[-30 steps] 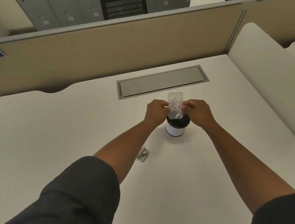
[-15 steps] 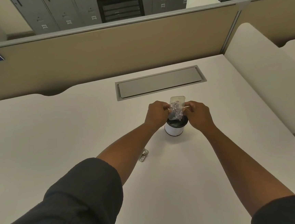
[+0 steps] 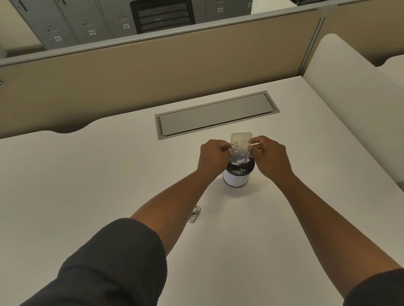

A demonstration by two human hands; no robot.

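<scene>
A small clear plastic bag (image 3: 240,144) holding several small pale pieces hangs upside down over a round cup (image 3: 236,179) with white sides and a dark inside. The cup stands on the white desk (image 3: 77,188). My left hand (image 3: 212,158) pinches the bag's left edge and my right hand (image 3: 270,155) pinches its right edge. The pieces sit low in the bag, at its mouth, right above the cup's rim. Some pale pieces show inside the cup.
A small silver metal object (image 3: 194,214) lies on the desk beside my left forearm. A grey cable hatch (image 3: 214,114) is set into the desk behind the cup. Beige partitions (image 3: 140,72) close the back, a white divider (image 3: 363,114) the right.
The pieces have slid down inside the bag toward the cup. Both hands and the bag stay over the cup, almost unmoved.
</scene>
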